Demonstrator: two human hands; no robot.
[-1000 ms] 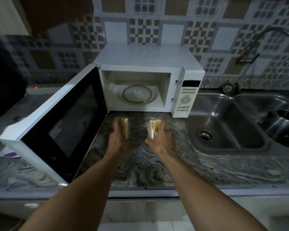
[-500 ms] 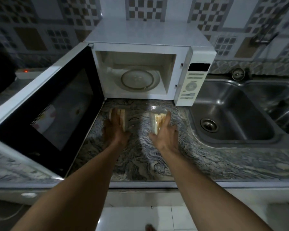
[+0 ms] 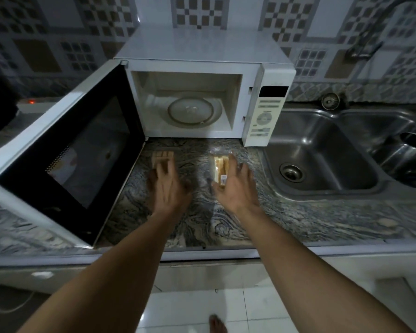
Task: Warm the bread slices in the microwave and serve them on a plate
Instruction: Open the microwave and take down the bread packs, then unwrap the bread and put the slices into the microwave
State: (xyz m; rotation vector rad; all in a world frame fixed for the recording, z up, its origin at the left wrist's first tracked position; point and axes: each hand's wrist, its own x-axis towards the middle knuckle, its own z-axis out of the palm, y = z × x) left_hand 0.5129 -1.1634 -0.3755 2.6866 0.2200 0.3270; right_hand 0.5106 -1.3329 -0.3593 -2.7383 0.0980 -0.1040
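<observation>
Bread, two lots, on one counter [image 3: 202, 212] before one open microwave [image 3: 202, 51].
Left stack [image 3: 162, 156]: your left hand [image 3: 168, 186] touches it, fingers straight.
Right stack [image 3: 219, 167], wrapped: your right hand [image 3: 235, 188] lies beside it, fingers loosely spread, gripping nothing.
One sink [image 3: 322, 140].

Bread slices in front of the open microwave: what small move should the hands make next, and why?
Probably the right hand should close on the pale bread stack in clear labelled wrap to unwrap it. It is open beside that stack, the left hand is open at the bare brown bread stack, and the round glass turntable in the open white microwave holds nothing.
</observation>
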